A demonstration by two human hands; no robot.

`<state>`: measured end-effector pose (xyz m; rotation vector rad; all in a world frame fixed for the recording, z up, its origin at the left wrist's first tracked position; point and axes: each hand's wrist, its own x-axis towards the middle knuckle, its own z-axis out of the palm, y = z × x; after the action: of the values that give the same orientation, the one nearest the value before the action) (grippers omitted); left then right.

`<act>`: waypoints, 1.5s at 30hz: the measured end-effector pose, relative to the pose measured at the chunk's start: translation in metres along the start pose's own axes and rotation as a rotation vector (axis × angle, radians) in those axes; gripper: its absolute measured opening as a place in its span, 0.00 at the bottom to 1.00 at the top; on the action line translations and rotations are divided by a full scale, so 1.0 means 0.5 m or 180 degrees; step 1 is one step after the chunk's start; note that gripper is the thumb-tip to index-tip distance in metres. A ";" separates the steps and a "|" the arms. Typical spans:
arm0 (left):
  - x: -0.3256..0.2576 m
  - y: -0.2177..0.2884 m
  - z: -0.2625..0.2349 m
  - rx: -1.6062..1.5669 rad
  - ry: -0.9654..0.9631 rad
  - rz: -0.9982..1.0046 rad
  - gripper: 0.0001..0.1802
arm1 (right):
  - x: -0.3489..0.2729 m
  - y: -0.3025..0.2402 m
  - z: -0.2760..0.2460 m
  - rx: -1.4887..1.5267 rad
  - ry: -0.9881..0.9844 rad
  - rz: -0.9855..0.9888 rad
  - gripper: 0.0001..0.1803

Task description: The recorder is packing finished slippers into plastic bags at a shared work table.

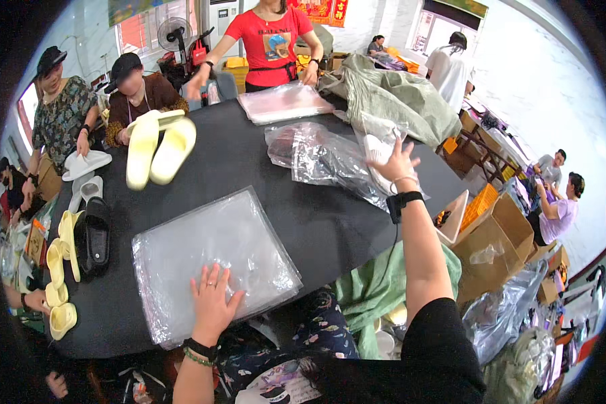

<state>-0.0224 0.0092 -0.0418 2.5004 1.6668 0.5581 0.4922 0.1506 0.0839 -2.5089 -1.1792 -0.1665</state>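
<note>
My left hand point(213, 299) lies flat, fingers apart, on a stack of clear plastic bags point(215, 236) at the table's near side. Farther off to the right, my right hand point(397, 167) reaches out with its fingers spread. It is at a clear bag with something white inside point(377, 151), perhaps a slipper, and seems to touch it. Beside that lies another clear bag with dark contents point(316, 151). A pair of pale yellow slippers point(158, 153) shows at the far left, by a seated co-worker's hand; whether that hand holds them I cannot tell.
Along the left edge of the dark table point(229, 158) stand yellow slippers point(62, 320), black slippers point(95, 232) and white ones point(86, 165). Across from me, a person in red stands behind a flat stack of bags point(286, 102). A green sack point(397, 94) covers the far right corner; cardboard boxes point(495, 232) stand right.
</note>
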 end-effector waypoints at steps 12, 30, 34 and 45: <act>-0.002 -0.003 0.001 0.0071 0.0107 0.0086 0.34 | 0.044 0.202 0.132 0.1376 0.1326 -0.0404 0.33; 0.008 -0.032 -0.033 -0.0796 0.0884 0.0003 0.27 | -0.250 -0.226 -0.185 0.3580 0.1055 -0.2693 0.37; -0.026 -0.117 -0.096 -0.2207 0.1441 -0.0882 0.25 | -0.371 -0.318 -0.136 0.2812 0.0385 -0.3625 0.44; -0.113 -0.220 -0.178 -0.3689 0.2050 -0.2453 0.28 | -0.511 -0.262 0.059 0.0194 -0.1678 -0.4290 0.55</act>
<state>-0.1684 -0.0094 -0.0028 0.8315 1.5284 1.6475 0.2260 0.0542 0.0268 -1.2915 -2.8039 0.2166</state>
